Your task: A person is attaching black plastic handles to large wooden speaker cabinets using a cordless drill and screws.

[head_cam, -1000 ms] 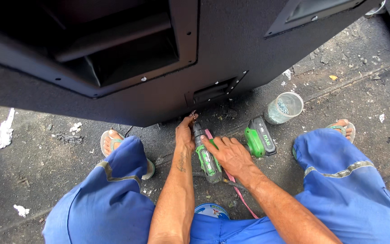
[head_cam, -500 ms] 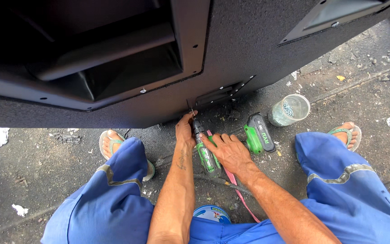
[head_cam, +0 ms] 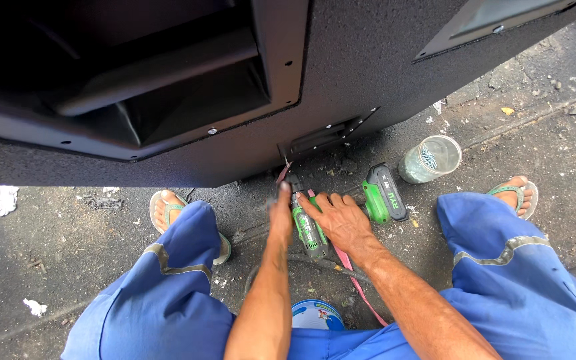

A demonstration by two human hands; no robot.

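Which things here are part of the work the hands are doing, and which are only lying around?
In use:
- green cordless drill, gripped by the right hand
- left hand, raised beside the drill's tip
- black cabinet, at whose lower edge the drill points

Lying about:
- clear cup of screws
- paper scraps on the ground
- blue-lidded container between the knees

The black cabinet (head_cam: pixel 341 87) runs off the top and both side edges. The drill bit's tip is hidden under the cabinet's lower edge. The left hand (head_cam: pixel 280 217) is motion-blurred, so its fingers cannot be made out. The right hand (head_cam: pixel 341 220) covers the green drill's (head_cam: pixel 309 230) grip. The plastic cup's (head_cam: pixel 431 159) contents are too small to identify.
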